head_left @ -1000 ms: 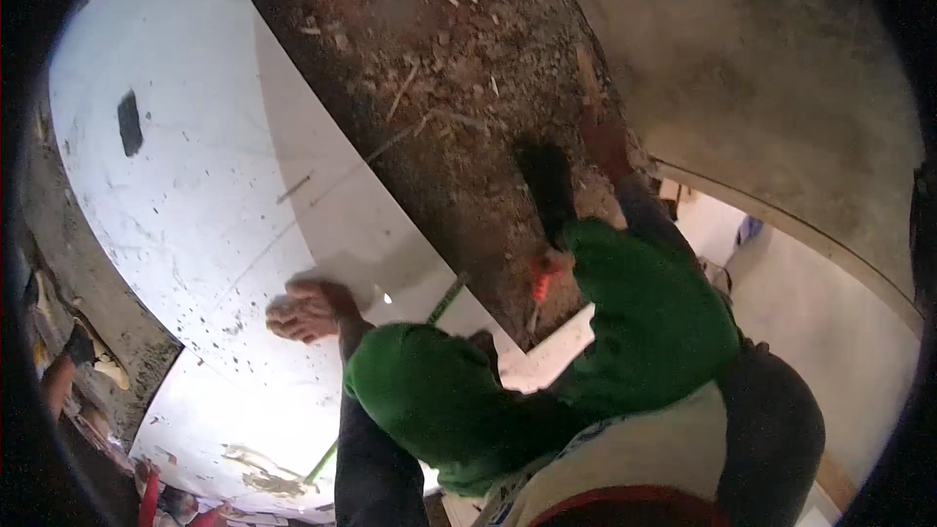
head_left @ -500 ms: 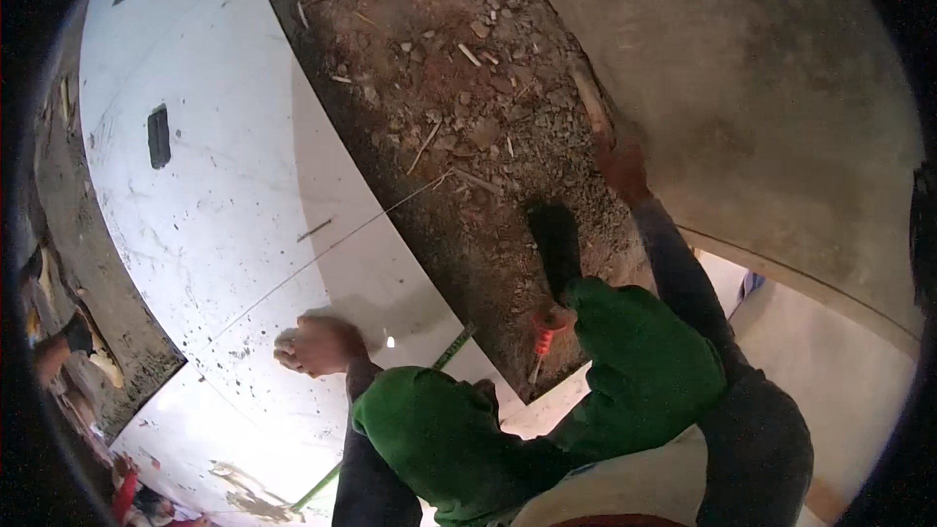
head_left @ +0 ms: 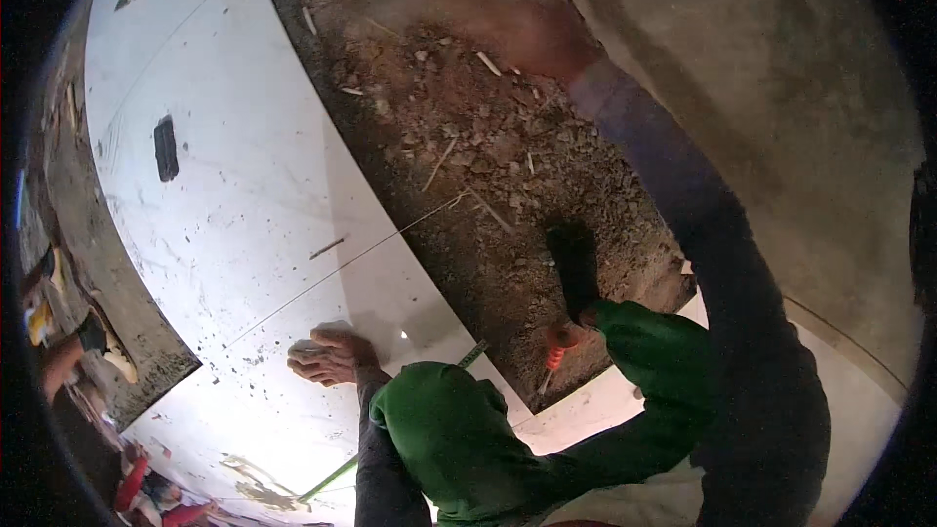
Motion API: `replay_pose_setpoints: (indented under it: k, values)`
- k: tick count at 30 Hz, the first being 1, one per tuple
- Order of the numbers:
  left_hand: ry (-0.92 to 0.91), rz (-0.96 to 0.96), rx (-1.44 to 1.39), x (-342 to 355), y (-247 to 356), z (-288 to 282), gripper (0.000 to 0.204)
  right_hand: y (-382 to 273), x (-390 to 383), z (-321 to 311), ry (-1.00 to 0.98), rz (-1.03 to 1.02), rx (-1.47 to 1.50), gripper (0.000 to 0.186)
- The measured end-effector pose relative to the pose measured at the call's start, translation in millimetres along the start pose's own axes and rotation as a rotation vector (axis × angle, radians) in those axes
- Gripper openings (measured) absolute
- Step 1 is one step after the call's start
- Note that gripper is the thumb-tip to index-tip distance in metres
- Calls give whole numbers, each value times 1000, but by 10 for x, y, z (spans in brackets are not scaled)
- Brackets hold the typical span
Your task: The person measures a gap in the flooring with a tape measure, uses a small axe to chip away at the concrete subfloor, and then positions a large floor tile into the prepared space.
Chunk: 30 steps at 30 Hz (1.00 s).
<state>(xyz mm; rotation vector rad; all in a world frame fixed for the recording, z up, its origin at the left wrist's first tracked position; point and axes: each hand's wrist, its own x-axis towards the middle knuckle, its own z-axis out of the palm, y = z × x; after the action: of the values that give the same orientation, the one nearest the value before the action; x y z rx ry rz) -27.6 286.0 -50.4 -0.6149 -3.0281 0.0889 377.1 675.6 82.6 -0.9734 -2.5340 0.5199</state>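
From the head view, I have the left hand (head_left: 337,356) resting on a white slab (head_left: 244,234) and the right hand (head_left: 547,36) blurred over rubbly dirt (head_left: 478,151).
I make out a red-handled tool (head_left: 555,356) at the dirt's near corner, close to a green-clad knee (head_left: 654,342); I can't tell whether the right hand grips anything.

White slabs (head_left: 244,244), speckled grey-black, fill the left; a charcoal patch (head_left: 166,148) shows at upper left. Centre: reddish-brown soil (head_left: 488,127) with pale slivers (head_left: 488,63). Upper right: blotchy grey-brown concrete (head_left: 800,68). Below: green trousers (head_left: 449,420), blackish-blue sleeve (head_left: 712,224), orange-red tool handle (head_left: 555,356).
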Motion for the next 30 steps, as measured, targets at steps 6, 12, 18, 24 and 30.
replay_pose_setpoints:
  k: [6,12,18,24,30]
  values:
    - [-56,23,-73,-92,51,-47,89,564,-300,430,284,708,-130,47]
    - [-28,-55,-67,4,10,-98,91,-817,1286,278,97,-96,-226,44]
    - [0,2,-128,20,247,11,86,1150,183,538,-41,273,-59,54]
    - [2,-55,-70,-35,82,-107,83,-317,1392,628,138,409,34,50]
    - [76,-9,-65,-124,213,-102,91,874,192,111,65,149,14,36]
